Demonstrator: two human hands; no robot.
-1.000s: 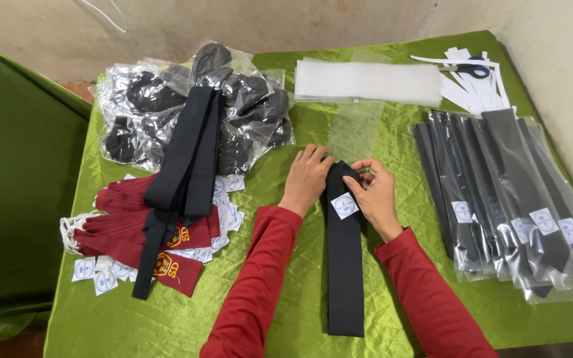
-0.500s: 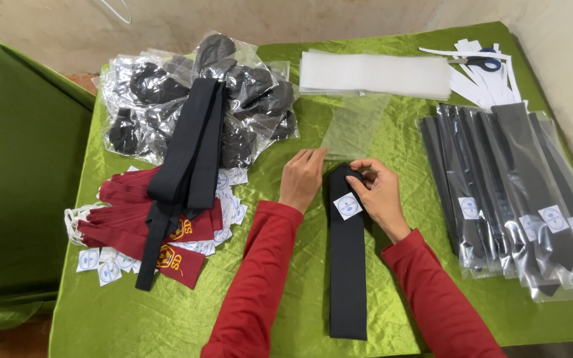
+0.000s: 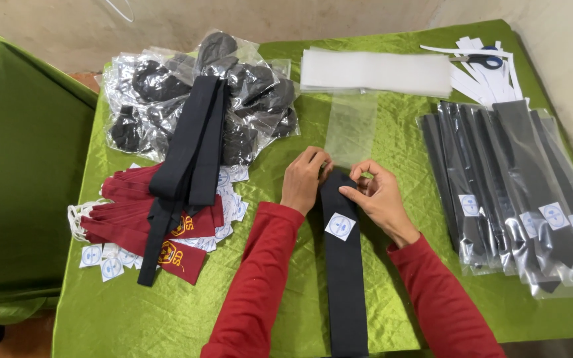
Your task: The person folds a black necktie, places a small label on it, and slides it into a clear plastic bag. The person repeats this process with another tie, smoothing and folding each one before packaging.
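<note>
A black tie (image 3: 344,265) was laid lengthwise on the green cloth (image 3: 140,318) in front of the person, its narrow upper end held between both hands. The left hand (image 3: 305,180) was curled down over the top of the tie on its left side, fingers bent and closed on the fabric. The right hand (image 3: 378,199) was set on the right side, its thumb and forefinger pinched together on the tie's edge. A small white diamond-shaped sticker (image 3: 340,227) was seen on the tie just below the hands. A clear plastic sleeve (image 3: 351,129) was spread flat just beyond the fingertips — its near end met the tip of the tie, though whether the tie had entered it could not be told.

Farther back, a stack of folded clear sleeves (image 3: 376,71) was placed, with scissors (image 3: 482,61) and white paper strips (image 3: 492,79) to its right. Along the right edge, bagged ties (image 3: 518,192) were lined up side by side. To the left, loose black ties (image 3: 190,152) were draped over maroon ties (image 3: 140,219), beside scattered stickers (image 3: 104,262) and a heap of bagged dark items (image 3: 167,86) — what they were could not be told.
</note>
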